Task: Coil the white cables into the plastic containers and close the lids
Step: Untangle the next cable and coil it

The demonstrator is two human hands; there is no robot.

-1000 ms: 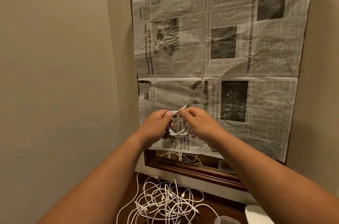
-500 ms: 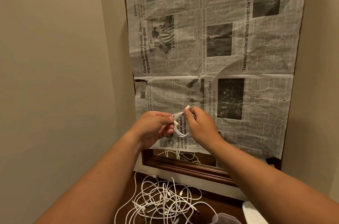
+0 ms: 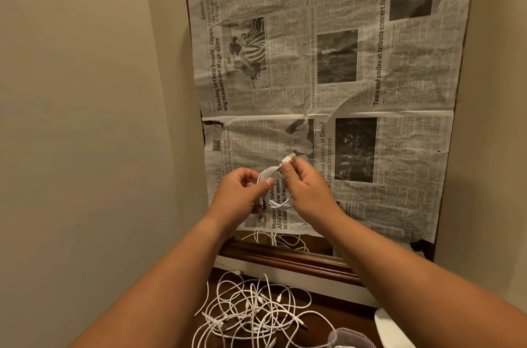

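Observation:
I hold a coiled white cable [image 3: 275, 201] up in front of the newspaper. My left hand [image 3: 242, 193] grips the coil's left side, thumb across the loops. My right hand [image 3: 306, 191] pinches the cable end just below its USB plug [image 3: 289, 159], which sticks up and to the right. Below, a tangle of loose white cables [image 3: 256, 316] lies on the dark wooden surface. A clear plastic container [image 3: 349, 340] shows at the bottom edge, only its rim in view.
A newspaper sheet [image 3: 342, 77] covers a dark-framed mirror [image 3: 285, 258] leaning on the wall; cables reflect in its bare lower strip. A white object [image 3: 393, 330] lies at the bottom right. Beige walls close in on the left and right.
My right hand has lifted the plug end up and out above the coil. The coil has turned to face me as a fuller ring. My hands sit a little lower against the paper.

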